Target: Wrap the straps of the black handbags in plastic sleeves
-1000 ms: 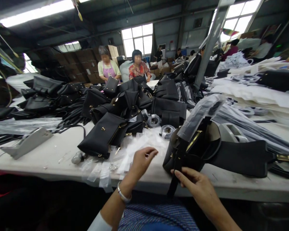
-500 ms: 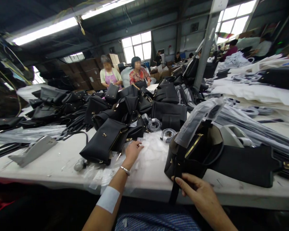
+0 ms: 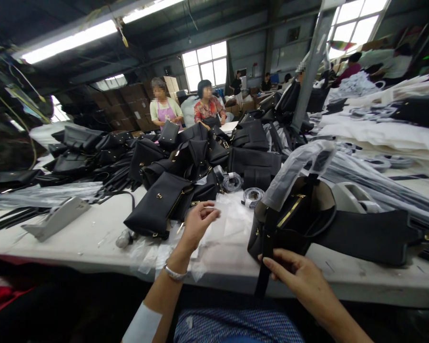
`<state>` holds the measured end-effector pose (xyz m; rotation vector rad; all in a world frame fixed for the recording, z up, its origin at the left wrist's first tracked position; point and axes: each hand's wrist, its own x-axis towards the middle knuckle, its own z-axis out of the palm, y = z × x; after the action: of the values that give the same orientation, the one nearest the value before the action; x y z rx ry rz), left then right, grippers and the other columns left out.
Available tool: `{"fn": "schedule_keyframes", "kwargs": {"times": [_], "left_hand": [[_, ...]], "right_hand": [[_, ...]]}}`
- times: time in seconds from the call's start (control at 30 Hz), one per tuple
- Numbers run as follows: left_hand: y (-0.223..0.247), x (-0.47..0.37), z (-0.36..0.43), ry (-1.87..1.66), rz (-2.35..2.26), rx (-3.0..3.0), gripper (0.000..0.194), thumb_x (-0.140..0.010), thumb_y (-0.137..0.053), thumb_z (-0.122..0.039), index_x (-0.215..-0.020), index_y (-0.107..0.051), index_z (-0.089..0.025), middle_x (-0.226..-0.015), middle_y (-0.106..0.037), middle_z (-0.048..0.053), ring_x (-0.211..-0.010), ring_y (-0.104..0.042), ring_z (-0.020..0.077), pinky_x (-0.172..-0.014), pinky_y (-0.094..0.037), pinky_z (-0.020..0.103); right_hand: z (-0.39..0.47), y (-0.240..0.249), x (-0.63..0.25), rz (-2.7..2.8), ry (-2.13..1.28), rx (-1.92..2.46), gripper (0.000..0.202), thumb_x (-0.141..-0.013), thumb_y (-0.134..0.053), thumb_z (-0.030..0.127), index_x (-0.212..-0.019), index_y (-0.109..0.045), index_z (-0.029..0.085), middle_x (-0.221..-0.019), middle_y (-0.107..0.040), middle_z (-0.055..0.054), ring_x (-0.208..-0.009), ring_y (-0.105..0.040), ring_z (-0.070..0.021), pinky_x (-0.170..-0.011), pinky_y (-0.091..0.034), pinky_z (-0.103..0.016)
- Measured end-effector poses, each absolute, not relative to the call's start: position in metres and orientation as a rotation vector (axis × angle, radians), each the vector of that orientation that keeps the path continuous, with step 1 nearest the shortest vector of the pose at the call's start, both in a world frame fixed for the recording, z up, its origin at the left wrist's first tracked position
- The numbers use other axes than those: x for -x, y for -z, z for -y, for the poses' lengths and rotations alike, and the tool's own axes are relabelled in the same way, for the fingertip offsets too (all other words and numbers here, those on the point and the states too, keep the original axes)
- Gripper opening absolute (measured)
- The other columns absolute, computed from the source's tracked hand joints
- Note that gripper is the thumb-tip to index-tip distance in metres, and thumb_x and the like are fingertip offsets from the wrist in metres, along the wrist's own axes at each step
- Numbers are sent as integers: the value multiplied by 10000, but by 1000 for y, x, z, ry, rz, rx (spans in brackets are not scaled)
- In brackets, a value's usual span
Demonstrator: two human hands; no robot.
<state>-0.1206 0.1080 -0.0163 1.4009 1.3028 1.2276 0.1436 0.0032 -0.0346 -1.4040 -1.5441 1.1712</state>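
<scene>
My right hand (image 3: 296, 271) pinches a black strap (image 3: 262, 281) hanging down the near side of an open black handbag (image 3: 268, 233). The bag stands upright at the table's front, its flap (image 3: 372, 236) laid out to the right. Clear plastic wraps its raised handle (image 3: 289, 174), and a gold zip shows inside. Above thin white sheets (image 3: 230, 216), my left hand (image 3: 200, 221) is closed, thumb and fingers drawn together; whatever lies between them is too small to make out. Just left of it rests another black handbag (image 3: 155, 205) with a gold clasp.
Black bags (image 3: 186, 152) are heaped across the table's back. Coiled wrapped straps (image 3: 232, 182) lie behind the sheets. A grey tape dispenser (image 3: 57, 219) stands left, another grey device (image 3: 353, 195) behind the flap. Two people (image 3: 209, 107) work across the table; a post (image 3: 309, 71) rises right.
My left hand has risen a little and moved slightly right over the white sheets, its fingers drawn closer together. My right hand still grips the strap. The view has shifted slightly.
</scene>
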Motion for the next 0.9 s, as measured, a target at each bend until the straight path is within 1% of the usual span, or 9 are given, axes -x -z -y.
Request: {"fn": "schedule_keyframes", "kwargs": {"times": [0.07,0.2,0.27,0.33,0.43,0.53,0.6,0.67,0.9], "left_hand": [[18,119,-101,-1256,-1286,-1344,433,-753,-772,-373,-1095,-643,-140,-927,-758,86,-866,-720,202,-799,-562,309],[23,116,-90,-1308,-1295,-1273,370,-696,-821,-340,-982,-703,-136,-944,-749,79,-887,-699,188,-813,-546,278],[21,114,-81,-1306,-1293,-1259,342,-682,-837,-332,-938,-715,-141,-895,-748,64,-839,-695,179,-781,-545,268],[15,112,-69,-1266,-1285,-1297,305,-675,-847,-314,-900,-724,-148,-819,-741,42,-777,-689,168,-744,-540,255],[5,110,-46,-1133,-1282,-1416,245,-699,-831,-270,-896,-736,-160,-765,-736,24,-730,-684,157,-729,-533,248],[3,110,-24,-1005,-1317,-1448,228,-721,-803,-236,-929,-741,-166,-769,-743,22,-726,-690,159,-721,-528,249],[6,111,-12,-946,-1342,-1439,235,-724,-792,-216,-949,-743,-170,-779,-747,21,-734,-693,160,-723,-525,249],[11,113,-3,-899,-1352,-1435,246,-721,-788,-194,-962,-747,-174,-788,-750,19,-745,-695,161,-735,-525,250],[24,122,15,-877,-1344,-1323,273,-676,-806,-149,-943,-757,-173,-767,-754,39,-707,-697,173,-697,-538,261]], "right_hand": [[-4,32,-143,1550,-1169,1409,362,-865,-637,547,-883,-773,213,-640,-646,4,-643,-609,-180,-612,-446,-242],[-3,29,-139,1456,-1185,1412,353,-837,-671,540,-908,-781,212,-669,-671,-2,-642,-607,-175,-609,-452,-241],[-2,29,-137,1397,-1189,1406,345,-816,-702,530,-905,-783,206,-676,-680,-7,-634,-598,-169,-608,-452,-241],[-2,29,-136,1360,-1217,1391,334,-809,-726,521,-849,-776,193,-633,-660,-6,-615,-575,-157,-593,-438,-235],[0,28,-133,1258,-1353,1308,334,-817,-745,509,-836,-766,176,-597,-632,-4,-574,-528,-127,-546,-404,-214],[1,27,-127,1047,-1454,1171,320,-782,-801,474,-876,-774,169,-674,-666,-20,-549,-509,-100,-517,-397,-197],[2,27,-120,904,-1456,1090,298,-740,-847,441,-864,-780,178,-729,-688,-29,-538,-508,-86,-507,-407,-187],[2,27,-113,799,-1433,1036,276,-715,-873,413,-856,-787,192,-738,-696,-29,-534,-511,-79,-503,-415,-174],[-3,26,-94,645,-1318,991,242,-709,-879,366,-874,-792,212,-890,-741,-59,-544,-522,-78,-498,-451,-180]]}}
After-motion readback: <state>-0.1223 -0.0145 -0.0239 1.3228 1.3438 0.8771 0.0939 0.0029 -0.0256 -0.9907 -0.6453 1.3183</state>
